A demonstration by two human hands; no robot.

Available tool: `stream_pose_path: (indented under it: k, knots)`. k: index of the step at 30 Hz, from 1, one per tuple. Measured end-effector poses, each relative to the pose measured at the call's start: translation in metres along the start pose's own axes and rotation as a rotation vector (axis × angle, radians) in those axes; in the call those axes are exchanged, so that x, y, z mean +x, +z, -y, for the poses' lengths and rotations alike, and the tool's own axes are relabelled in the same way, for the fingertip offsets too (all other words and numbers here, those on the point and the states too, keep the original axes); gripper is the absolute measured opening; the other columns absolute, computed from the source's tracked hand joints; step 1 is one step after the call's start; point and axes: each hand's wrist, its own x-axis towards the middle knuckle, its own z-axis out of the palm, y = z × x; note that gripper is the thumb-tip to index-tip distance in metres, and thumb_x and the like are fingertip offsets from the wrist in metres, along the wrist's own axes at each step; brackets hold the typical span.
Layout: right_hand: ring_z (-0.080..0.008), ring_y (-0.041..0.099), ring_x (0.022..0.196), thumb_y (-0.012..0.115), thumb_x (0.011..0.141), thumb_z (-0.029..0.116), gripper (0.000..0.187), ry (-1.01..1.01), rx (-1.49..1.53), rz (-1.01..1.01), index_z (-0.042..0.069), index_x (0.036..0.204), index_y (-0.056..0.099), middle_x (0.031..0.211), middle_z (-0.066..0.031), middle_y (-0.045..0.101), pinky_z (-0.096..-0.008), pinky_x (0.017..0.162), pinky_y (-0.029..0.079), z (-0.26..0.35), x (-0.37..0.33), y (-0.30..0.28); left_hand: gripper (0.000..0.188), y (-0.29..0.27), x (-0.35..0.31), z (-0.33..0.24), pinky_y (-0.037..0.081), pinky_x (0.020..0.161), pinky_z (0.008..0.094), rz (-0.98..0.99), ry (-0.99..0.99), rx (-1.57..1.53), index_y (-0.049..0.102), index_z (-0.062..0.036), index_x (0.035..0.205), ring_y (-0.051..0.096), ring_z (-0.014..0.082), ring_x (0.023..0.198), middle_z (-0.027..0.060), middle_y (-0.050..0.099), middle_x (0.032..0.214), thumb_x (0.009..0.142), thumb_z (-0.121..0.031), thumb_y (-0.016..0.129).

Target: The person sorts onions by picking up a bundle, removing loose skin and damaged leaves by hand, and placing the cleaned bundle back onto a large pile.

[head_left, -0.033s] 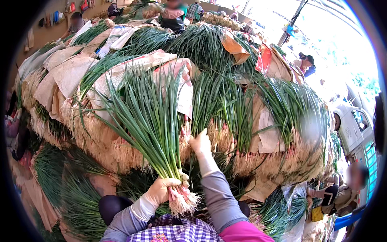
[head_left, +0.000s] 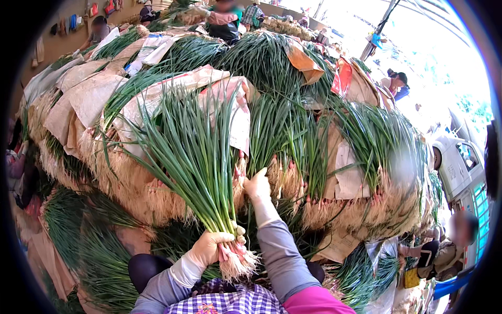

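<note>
My left hand, in a pale glove, is wrapped round a thick bunch of spring onions just above its pinkish-white bulbs. The roots hang below my fist, and the long green leaves fan up and to the left over the heap. My right hand, gloved too, reaches forward to the heap's near edge, beside several spring onions with reddish bulbs. Its fingers look curled; what they hold, if anything, is hidden behind the hand.
A wide heap of spring onions fills the middle, roots facing outward, with woven sacks draped across. More bunches lie low at the left. Other people sit around the heap; one is at the right, near a white truck.
My right hand has shifted slightly left and toward me. The left hand and its bunch stay nearly still. At the back, a person's arm has moved.
</note>
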Motion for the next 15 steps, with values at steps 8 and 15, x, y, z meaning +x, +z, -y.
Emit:
stream_pose_path:
  k: [8,15]
  knots:
    - [-0.0143,0.061,0.074,0.05,0.082,0.0,0.043,-0.127,0.875,0.121,-0.004,0.124,0.042,0.092,-0.0131,0.06,-0.0284,0.067,0.054,0.017,-0.015,-0.088,0.027,0.012,-0.013,-0.018,0.044,0.082,0.0472,0.256,0.122,0.182,0.053,-0.0073,0.094,0.056,0.0226,0.078,0.009,0.055,0.084,0.07,0.001,0.063]
    - [-0.0117,0.052,0.051,0.052,0.082,0.012,0.011,-0.035,1.271,0.285,0.01,0.073,0.058,0.065,-0.0018,0.058,-0.0258,0.048,0.044,-0.028,0.037,-0.153,0.033,0.002,-0.004,-0.009,0.041,0.097,0.0543,0.34,0.134,0.191,0.051,-0.0062,0.104,0.058,0.0316,0.099,0.0129,0.058,0.098,0.074,0.007,0.058]
